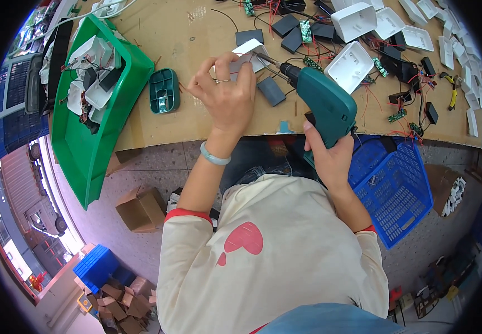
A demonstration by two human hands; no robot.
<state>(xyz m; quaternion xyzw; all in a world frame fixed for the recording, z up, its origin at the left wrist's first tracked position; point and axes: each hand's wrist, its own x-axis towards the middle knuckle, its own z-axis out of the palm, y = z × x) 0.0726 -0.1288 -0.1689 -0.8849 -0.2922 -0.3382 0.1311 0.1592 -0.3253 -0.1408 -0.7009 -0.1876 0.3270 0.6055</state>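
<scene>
One drill, one large green bin, one compartment box.

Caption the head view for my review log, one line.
Right hand grips a green power driver, its bit at a white plastic housing held by the left hand.

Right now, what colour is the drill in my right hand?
The drill in your right hand is dark teal green, seen best in the head view.

Assembly workshop; drill; loose circuit boards; blue crate
</scene>
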